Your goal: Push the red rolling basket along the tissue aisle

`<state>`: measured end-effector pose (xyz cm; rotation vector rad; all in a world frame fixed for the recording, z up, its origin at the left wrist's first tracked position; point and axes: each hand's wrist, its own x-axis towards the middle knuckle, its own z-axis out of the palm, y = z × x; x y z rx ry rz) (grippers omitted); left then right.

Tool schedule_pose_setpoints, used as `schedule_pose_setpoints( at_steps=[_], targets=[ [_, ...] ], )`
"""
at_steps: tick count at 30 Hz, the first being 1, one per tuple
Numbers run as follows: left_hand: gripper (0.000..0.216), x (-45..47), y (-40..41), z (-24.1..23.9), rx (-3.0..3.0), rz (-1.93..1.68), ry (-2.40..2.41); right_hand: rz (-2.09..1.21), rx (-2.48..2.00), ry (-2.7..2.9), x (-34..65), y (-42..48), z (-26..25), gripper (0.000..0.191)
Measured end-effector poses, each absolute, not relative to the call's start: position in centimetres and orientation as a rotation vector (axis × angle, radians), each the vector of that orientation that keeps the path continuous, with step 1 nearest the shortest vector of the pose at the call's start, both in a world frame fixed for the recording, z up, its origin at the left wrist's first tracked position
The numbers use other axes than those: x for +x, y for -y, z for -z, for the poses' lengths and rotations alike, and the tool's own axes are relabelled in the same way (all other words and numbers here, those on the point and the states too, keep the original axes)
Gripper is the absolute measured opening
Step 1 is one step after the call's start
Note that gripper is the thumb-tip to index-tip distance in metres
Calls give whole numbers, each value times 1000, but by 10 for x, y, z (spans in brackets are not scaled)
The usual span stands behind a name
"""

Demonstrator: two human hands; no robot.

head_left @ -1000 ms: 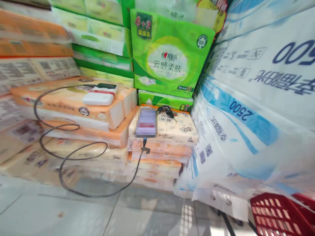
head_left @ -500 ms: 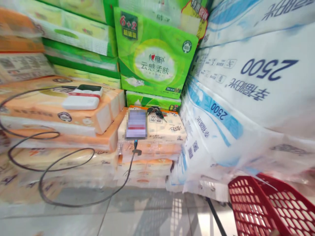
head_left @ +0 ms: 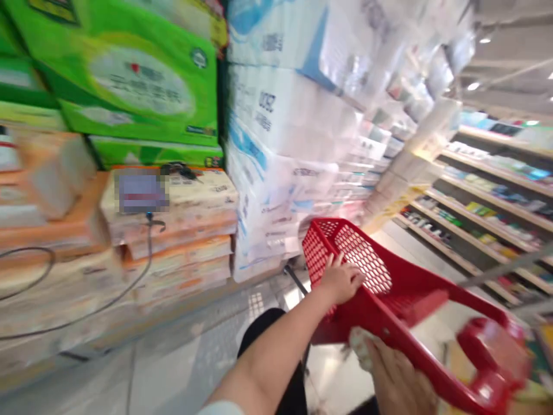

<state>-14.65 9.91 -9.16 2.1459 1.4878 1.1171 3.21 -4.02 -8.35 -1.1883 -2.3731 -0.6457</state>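
Note:
A red plastic shopping cart [head_left: 415, 325] with perforated walls fills the lower right. My left hand [head_left: 341, 279] lies over its near rim, fingers bent across the edge. Lower down, my right hand [head_left: 400, 372] holds a pale, crumpled cloth [head_left: 362, 347] against the cart's outer side. Motion blur hides the finer finger positions of the right hand. Off to the left, a phone with a blurred-out screen [head_left: 141, 191] rests on a pack of tissues [head_left: 207, 193], a black cable [head_left: 149, 248] plugged into it. Dark keys [head_left: 184, 170] lie beside the phone.
Green tissue packs [head_left: 142, 75] and orange ones [head_left: 38, 225] are stacked at left. White bulk paper packs [head_left: 280, 127] rise behind the cart. Shelves of goods [head_left: 488, 213] stand at right. Below is a tiled floor [head_left: 173, 351].
The view has swung right, so the phone and packs appear farther left and more of the cart shows. Both my hands have come into view at the cart, the right one with the cloth.

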Motion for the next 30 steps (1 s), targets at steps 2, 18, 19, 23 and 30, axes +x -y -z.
schedule_pose_setpoints(
  at_steps=[2, 18, 19, 23, 30],
  targets=[
    [41, -122, -89, 78, 2311, -1087, -1285, 689, -1250, 2420, 45, 36, 101, 49],
    [45, -34, -66, 36, 2556, -546, -1393, 715, -1134, 2262, 111, -1, 156, 29],
    [46, -30, -63, 35, 2545, -554, -1376, 706, -1197, 2250, 115, 0, 155, 30],
    [47, -14, -53, 33, 2493, -599, -1337, 669, -1323, 2324, 127, 7, 151, 33],
    [48, 11, -48, 37, 2415, -673, -1276, 566, -1498, 2459, 141, 21, 166, 35]
  ],
)
